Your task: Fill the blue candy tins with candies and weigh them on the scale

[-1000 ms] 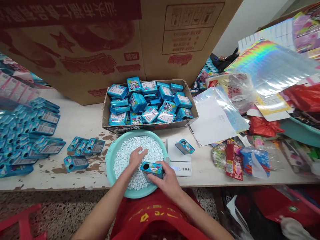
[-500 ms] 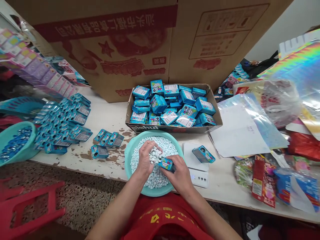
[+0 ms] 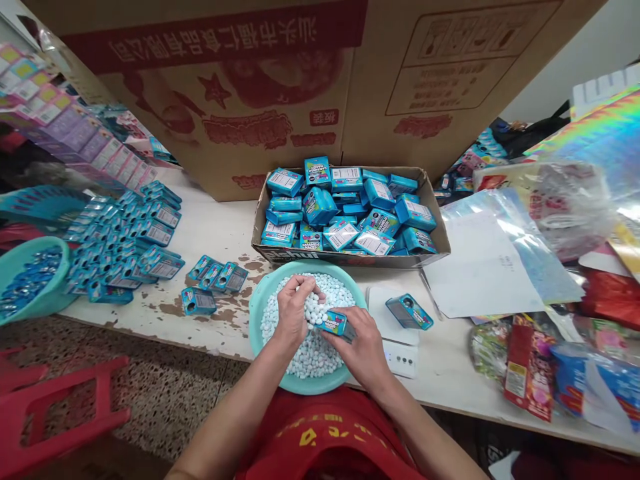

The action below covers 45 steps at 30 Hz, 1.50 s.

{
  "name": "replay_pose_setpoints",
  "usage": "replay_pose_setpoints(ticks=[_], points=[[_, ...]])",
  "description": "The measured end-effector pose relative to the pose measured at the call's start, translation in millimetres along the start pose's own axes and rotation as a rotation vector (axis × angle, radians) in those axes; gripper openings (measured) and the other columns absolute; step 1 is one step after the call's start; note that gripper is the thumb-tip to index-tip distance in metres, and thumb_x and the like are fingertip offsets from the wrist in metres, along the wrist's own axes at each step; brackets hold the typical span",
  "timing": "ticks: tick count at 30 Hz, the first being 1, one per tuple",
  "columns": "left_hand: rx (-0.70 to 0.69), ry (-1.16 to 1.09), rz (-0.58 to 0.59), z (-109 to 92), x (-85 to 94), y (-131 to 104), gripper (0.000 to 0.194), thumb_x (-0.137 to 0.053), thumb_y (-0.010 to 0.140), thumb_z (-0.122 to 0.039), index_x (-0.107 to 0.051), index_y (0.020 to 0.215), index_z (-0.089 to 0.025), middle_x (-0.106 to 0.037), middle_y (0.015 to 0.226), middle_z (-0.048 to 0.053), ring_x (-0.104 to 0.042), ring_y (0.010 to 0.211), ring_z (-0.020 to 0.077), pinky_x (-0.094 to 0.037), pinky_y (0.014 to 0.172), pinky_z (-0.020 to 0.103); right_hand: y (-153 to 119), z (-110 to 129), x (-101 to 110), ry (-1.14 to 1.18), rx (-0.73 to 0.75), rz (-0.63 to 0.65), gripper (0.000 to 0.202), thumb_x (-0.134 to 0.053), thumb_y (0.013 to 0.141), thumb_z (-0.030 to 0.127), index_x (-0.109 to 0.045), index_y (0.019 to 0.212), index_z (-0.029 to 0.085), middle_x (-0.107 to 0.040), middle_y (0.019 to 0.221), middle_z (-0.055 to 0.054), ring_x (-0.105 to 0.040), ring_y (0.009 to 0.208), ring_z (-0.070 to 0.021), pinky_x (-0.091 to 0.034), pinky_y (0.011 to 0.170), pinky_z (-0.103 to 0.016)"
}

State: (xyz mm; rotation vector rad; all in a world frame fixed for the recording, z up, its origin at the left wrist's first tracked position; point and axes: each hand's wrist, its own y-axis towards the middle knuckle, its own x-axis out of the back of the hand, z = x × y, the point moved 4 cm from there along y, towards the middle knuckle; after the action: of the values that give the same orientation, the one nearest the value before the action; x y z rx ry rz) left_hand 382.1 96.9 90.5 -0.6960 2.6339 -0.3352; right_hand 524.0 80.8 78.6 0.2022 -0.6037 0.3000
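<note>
My left hand [image 3: 295, 310] is cupped around a heap of small white candies [image 3: 315, 309] over a turquoise basin [image 3: 256, 320] filled with the same candies. In my right hand [image 3: 361, 343] is a small blue candy box [image 3: 334, 323], tilted with its end against the candies in my left palm. Another blue box [image 3: 409, 312] lies on the white scale [image 3: 399, 360] to the right. Behind the basin, a cardboard tray [image 3: 350, 260] holds many blue boxes. Several more blue boxes [image 3: 199, 301] stand on the table to the left.
A large carton [image 3: 280, 87] rises behind the tray. Stacked blue boxes [image 3: 125, 247] and a turquoise basin of blue wrapped pieces [image 3: 64, 280] are at left. Paper sheets [image 3: 480, 267] and candy packets [image 3: 530, 367] lie at right. A red stool [image 3: 105, 393] stands below the table edge.
My left fingers have curled further over the candies. The blue box in my right hand has shifted slightly left, closer against the heap. The view has moved slightly.
</note>
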Motion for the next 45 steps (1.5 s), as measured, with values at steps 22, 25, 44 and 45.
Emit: replay_pose_setpoints(ticks=[22, 25, 44, 45], points=[[-0.089, 0.055, 0.0, 4.8, -11.3, -1.2, 0.022, -0.061, 0.077, -0.035, -0.053, 0.067, -0.017, -0.054, 0.057, -0.004, -0.054, 0.051, 0.0099, -0.044, 0.051, 0.023, -0.2, -4.5, 7.1, 0.021, -0.028, -0.028, 0.028, -0.07, 0.074, 0.031, -0.062, 0.1, 0.024, -0.065, 0.094, -0.005, -0.059, 0.09, -0.0242, -0.046, 0.078, -0.037], [-0.083, 0.061, -0.002, 5.8, -11.1, -1.3, 0.022, -0.06, 0.078, -0.035, -0.053, 0.068, -0.017, -0.054, 0.057, -0.004, -0.055, 0.051, 0.0097, -0.044, 0.052, 0.022, -0.5, -4.3, 7.1, 0.027, -0.029, -0.026, 0.029, -0.07, 0.074, 0.029, -0.061, 0.101, 0.024, -0.065, 0.094, -0.004, -0.058, 0.091, -0.0243, -0.046, 0.079, -0.037], [-0.079, 0.091, 0.065, 8.0, -13.1, -12.0, 0.021, -0.057, 0.08, -0.035, -0.053, 0.069, -0.018, -0.055, 0.052, -0.003, -0.053, 0.049, 0.0104, -0.044, 0.055, 0.023, 1.4, -4.8, -4.5, 0.113, -0.107, -0.027, 0.027, -0.07, 0.072, 0.024, -0.063, 0.098, 0.024, -0.065, 0.093, -0.004, -0.058, 0.09, -0.0232, -0.046, 0.08, -0.037], [-0.069, 0.074, 0.09, 6.4, -14.4, -12.4, 0.02, -0.057, 0.08, -0.035, -0.053, 0.071, -0.018, -0.055, 0.053, -0.003, -0.054, 0.049, 0.0109, -0.044, 0.054, 0.024, 0.9, -5.1, -4.7, 0.133, -0.112, -0.032, 0.027, -0.071, 0.072, 0.023, -0.064, 0.098, 0.024, -0.065, 0.093, -0.003, -0.058, 0.09, -0.0231, -0.046, 0.08, -0.037]])
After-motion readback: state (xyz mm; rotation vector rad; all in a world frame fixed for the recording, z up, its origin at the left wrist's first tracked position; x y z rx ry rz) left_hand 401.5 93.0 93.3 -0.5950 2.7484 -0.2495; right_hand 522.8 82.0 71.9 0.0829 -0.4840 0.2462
